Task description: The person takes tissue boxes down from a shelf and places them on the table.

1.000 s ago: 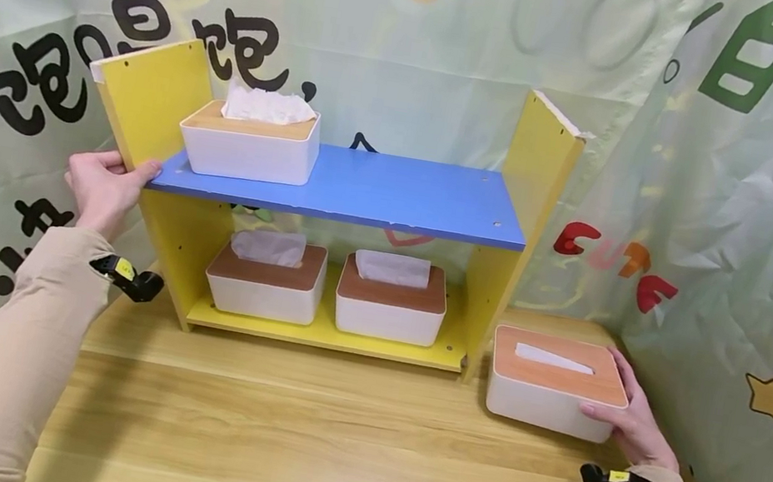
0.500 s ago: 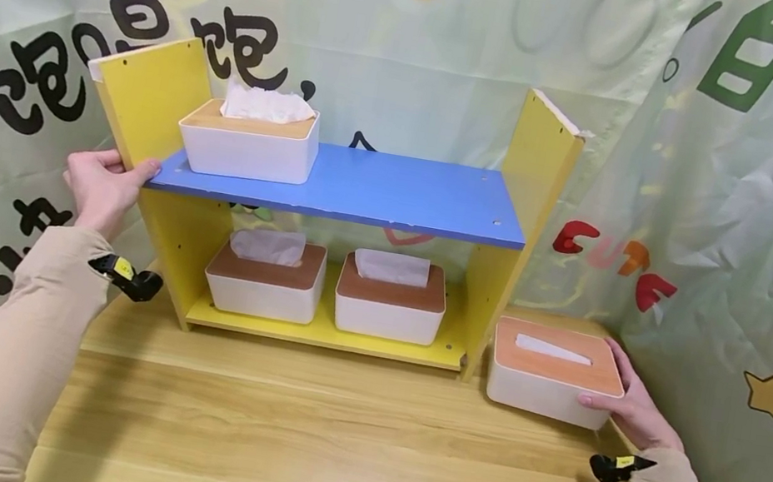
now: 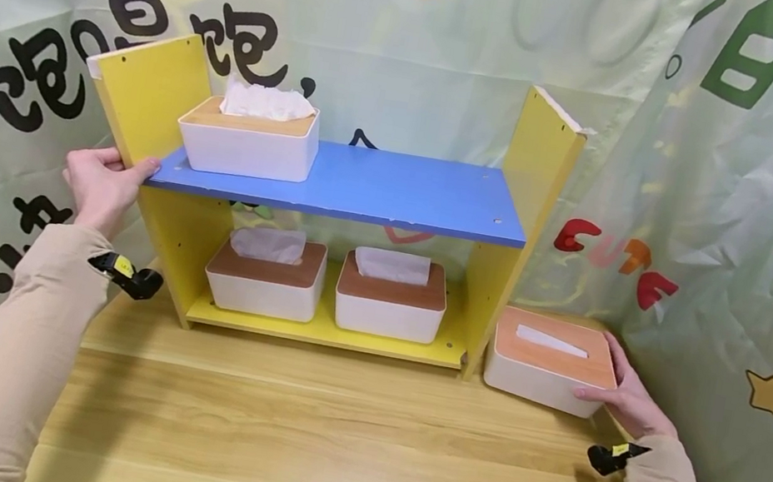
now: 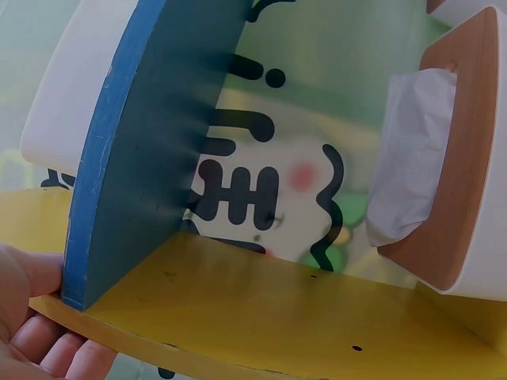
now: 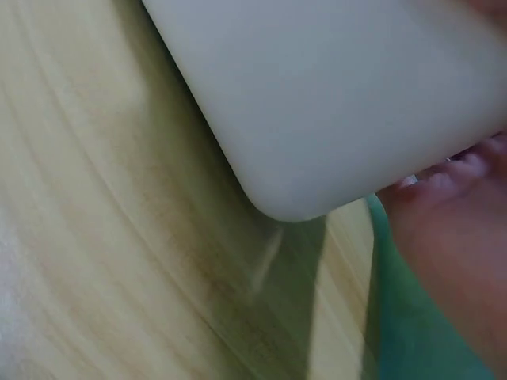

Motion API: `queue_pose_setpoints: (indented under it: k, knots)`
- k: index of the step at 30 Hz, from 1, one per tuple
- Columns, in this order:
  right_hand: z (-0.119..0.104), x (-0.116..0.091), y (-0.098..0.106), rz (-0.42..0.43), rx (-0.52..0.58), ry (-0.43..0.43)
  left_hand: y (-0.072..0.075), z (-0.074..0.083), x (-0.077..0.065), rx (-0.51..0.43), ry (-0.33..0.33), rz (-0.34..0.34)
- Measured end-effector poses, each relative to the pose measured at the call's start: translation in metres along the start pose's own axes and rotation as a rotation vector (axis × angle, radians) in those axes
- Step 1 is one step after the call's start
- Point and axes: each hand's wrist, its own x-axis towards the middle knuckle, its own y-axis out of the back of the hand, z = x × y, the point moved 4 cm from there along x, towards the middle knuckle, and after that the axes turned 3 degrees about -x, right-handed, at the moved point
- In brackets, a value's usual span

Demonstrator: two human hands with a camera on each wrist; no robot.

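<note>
My left hand point(image 3: 105, 184) grips the left side panel of a yellow and blue shelf unit point(image 3: 391, 212), its thumb against the end of the blue board. At the right, my right hand point(image 3: 633, 396) holds a white tissue box point(image 3: 546, 384) with a wood-coloured lid, thumb on the front and the other fingers mostly hidden behind. That box is by the foot of the right side panel, slightly turned. In the right wrist view the box's white wall point(image 5: 333, 103) is close to the wooden tabletop; whether it touches cannot be told.
One tissue box point(image 3: 249, 148) stands at the left of the blue board. Two more, a left tissue box point(image 3: 264, 297) and a right tissue box point(image 3: 387, 319), stand on the yellow lower board. Printed fabric point(image 3: 750, 248) hangs behind and along the right.
My right hand has moved the tissue box back and slightly left, towards the shelf unit's right panel. My left hand keeps its hold on the left panel.
</note>
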Motion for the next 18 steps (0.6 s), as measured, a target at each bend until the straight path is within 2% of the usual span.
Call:
queue_pose_setpoints:
  k: [13,18]
  knots:
    - [0.0072,-0.0019,0.0006,0.018,0.013,-0.071,-0.0024,0.0006,0.0008,0.018,0.004,0.003]
    - [0.0055,-0.0056,-0.0072,0.108,0.005,-0.103,-0.0013,-0.0008,0.0002,0.000,0.008,0.011]
